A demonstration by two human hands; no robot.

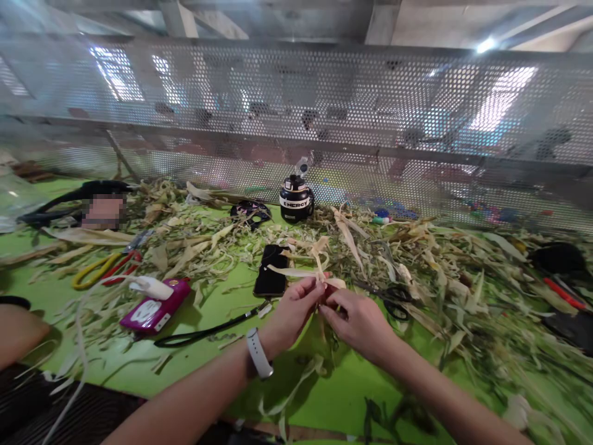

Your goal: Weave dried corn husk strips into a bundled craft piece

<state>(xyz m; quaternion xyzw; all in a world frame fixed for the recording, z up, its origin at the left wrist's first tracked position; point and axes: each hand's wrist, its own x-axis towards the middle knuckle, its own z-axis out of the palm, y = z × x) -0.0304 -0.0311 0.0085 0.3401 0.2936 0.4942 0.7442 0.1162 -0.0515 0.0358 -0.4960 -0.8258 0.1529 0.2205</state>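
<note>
Both hands meet at the middle of a green table [208, 303] and pinch the same piece of pale corn husk [315, 262], whose strips stick up and to the left. My left hand [296, 309], with a white band on its wrist, grips the husk from the left with closed fingers. My right hand [356, 318] pinches it from the right. A black phone [272, 271] lies flat just beyond my left hand. Black scissors [393, 296] lie to the right of my right hand.
Loose husk strips [463, 278] cover most of the table. A black jar [295, 199] stands at the back before a perforated metal screen [324, 111]. Yellow and red pliers [104, 266] and a magenta pouch [155, 306] lie at left. Another person's arm [18, 330] enters at left.
</note>
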